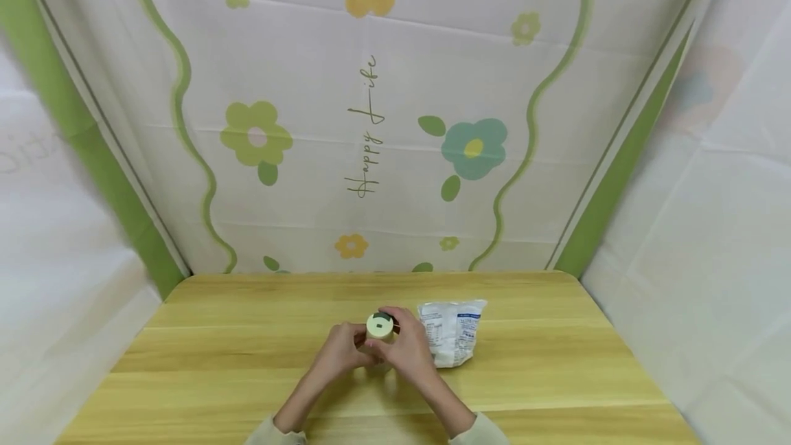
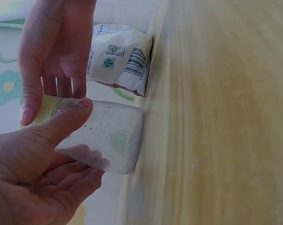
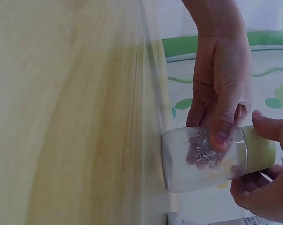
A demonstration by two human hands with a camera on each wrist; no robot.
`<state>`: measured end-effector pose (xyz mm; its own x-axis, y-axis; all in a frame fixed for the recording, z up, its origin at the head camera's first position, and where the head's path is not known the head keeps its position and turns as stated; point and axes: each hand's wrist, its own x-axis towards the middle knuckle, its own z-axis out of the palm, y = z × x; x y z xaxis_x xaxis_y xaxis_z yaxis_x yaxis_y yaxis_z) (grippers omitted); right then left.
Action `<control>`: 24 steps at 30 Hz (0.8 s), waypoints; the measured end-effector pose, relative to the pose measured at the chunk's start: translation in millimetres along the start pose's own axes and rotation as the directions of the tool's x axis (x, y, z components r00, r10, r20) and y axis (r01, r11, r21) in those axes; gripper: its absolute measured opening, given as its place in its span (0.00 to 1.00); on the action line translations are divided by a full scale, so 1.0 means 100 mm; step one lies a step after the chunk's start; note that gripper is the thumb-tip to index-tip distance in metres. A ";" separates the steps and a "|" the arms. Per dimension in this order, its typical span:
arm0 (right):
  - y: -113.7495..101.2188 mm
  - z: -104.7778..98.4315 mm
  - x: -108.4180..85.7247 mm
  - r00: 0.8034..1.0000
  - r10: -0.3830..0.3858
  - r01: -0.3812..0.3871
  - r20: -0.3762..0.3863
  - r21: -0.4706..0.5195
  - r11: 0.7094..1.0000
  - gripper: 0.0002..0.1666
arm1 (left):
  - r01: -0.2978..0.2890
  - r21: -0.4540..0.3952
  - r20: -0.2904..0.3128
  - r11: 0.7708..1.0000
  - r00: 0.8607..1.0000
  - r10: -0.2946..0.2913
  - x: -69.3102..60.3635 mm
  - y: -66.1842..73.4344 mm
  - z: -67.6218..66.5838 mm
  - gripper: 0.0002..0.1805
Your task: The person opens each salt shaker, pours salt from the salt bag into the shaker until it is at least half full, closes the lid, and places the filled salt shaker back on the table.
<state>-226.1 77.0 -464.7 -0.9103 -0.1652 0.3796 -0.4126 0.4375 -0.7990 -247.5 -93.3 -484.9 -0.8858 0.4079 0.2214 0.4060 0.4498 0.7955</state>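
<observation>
A clear seasoning jar (image 2: 114,133) with a pale yellow-green lid (image 3: 261,151) stands upright on the table between both hands. White grains cling inside its wall in the right wrist view. My left hand (image 1: 340,350) grips the clear body, its thumb across the near side and its fingers round the other. My right hand (image 1: 410,347) holds the lid between thumb and fingers. From the head view, the lid's top shows a dark section along one edge and a small dark mark in the middle. Part of the body is hidden behind the hands there.
Just right of the right hand, a white printed bag (image 1: 456,334) stands on the wooden table (image 1: 235,335). Its barcode and square code show in the left wrist view. Floral cloth walls (image 1: 296,60) rise at the back and both sides of the table.
</observation>
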 end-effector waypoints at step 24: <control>-0.03 -0.02 -0.01 1.000 0.002 -0.002 0.002 -0.004 1.000 0.35 | 0.014 0.008 0.001 1.000 1.000 -0.014 -0.01 0.03 0.01 0.16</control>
<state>-223.8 78.0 -461.4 -0.9113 -0.1656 0.3770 -0.4103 0.4417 -0.7978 -245.2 -91.5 -482.7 -0.8909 0.4028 0.2097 0.3956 0.4618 0.7939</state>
